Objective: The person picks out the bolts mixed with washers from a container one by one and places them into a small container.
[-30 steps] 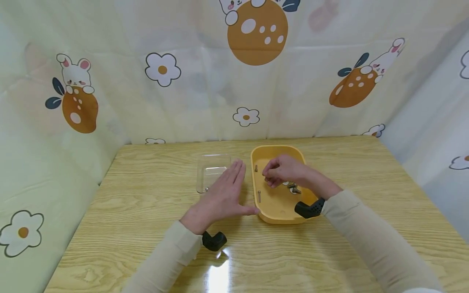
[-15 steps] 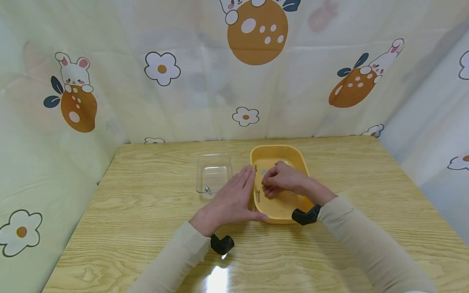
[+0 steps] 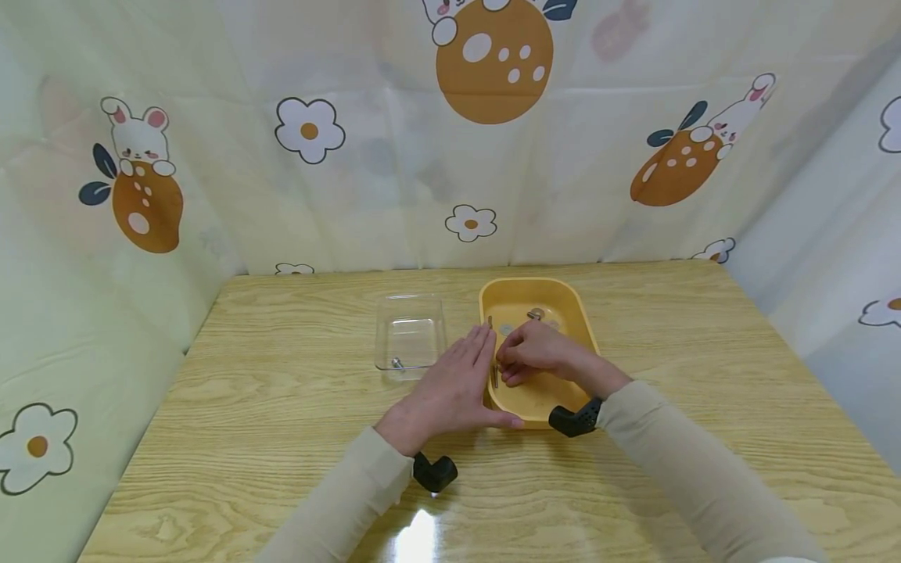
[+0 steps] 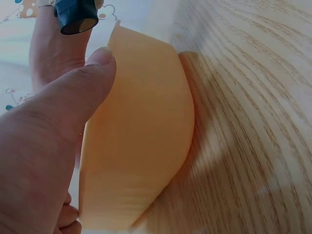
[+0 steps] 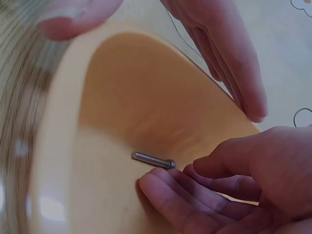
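My left hand (image 3: 450,387) lies with straight fingers along the left side of a yellow tray (image 3: 580,301), its thumb at the near rim. In the left wrist view that thumb (image 4: 73,90) touches the tray's outer wall. Inside the tray, my right hand (image 3: 542,353) reaches down with bent fingers. A metal screw (image 5: 151,159) lies on the tray floor, its head right at the fingertips (image 5: 158,178). These fingers do not wrap round it; whether they touch it is unclear. Another screw (image 3: 535,314) rests farther back in the tray.
Left of the tray stands a clear plastic box (image 3: 411,297) with a small metal screw (image 3: 397,363) in it. Pale round discs (image 3: 505,330) lie on the tray floor. A wooden table (image 3: 246,391) carries everything, with a printed curtain (image 3: 380,180) behind.
My left hand has moved right, from beside the clear box onto the tray's side. My right hand has moved left and nearer within the tray, toward the screw by the left wall.
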The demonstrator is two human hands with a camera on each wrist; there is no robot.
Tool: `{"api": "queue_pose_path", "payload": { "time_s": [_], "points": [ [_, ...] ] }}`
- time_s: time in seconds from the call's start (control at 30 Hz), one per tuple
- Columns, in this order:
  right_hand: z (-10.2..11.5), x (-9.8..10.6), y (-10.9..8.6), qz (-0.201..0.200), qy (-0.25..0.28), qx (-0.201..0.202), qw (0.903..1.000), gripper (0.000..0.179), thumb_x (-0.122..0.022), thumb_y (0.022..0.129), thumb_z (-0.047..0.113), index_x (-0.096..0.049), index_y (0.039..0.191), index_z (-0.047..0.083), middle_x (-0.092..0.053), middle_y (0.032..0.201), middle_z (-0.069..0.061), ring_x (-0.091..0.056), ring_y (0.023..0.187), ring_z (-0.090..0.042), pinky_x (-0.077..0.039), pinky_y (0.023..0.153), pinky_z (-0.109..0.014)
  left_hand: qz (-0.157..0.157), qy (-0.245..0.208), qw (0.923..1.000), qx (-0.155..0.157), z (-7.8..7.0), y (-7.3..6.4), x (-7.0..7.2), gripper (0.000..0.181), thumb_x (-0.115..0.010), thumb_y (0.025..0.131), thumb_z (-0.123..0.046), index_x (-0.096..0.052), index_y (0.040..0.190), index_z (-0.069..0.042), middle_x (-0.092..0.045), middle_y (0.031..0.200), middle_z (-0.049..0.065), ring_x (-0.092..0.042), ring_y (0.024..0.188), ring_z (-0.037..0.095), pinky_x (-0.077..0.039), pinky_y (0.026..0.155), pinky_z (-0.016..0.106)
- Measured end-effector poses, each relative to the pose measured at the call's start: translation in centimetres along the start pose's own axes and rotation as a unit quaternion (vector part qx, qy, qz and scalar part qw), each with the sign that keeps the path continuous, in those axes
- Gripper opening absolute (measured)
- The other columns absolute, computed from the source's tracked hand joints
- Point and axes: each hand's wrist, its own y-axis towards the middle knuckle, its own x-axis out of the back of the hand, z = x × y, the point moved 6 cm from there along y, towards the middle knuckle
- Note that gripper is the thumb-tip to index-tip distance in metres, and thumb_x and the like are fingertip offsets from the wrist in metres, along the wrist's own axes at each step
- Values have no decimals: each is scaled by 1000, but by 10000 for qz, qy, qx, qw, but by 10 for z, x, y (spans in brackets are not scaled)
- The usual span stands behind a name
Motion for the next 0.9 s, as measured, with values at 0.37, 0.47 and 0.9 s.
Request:
{"api": "queue_pose_path", "payload": {
  "time_s": [0.37,0.47,0.9],
  "points": [
    [3,-7,4,-18,175,-45,9998,23,-59,92,1,-67,109,-13,-73,83,-14,-73,72,-18,-62,73,-31,-182,19,9998,-15,0,1,-1,127,-55,76,-84,-4,159,-2,-10,167,16,-10,155,26,-21,125,39],
    [1,-8,6,81,304,-51,9995,26,-59,93,1,-65,113,-15,-72,83,-12,-72,73,-17,-62,73,-30,-189,-7,9998,3,0,1,-1,127,-56,76,-83,-4,159,-2,-11,167,16,-11,155,26,-20,125,38],
    [-5,-9,12,199,585,16,9981,30,-59,93,-2,-62,119,-16,-73,86,-8,-74,74,-18,-62,74,-31,-171,-69,9998,-17,0,0,-2,127,-56,76,-82,-4,159,-2,-9,167,16,-10,155,26,-20,125,38]
  ]
}}
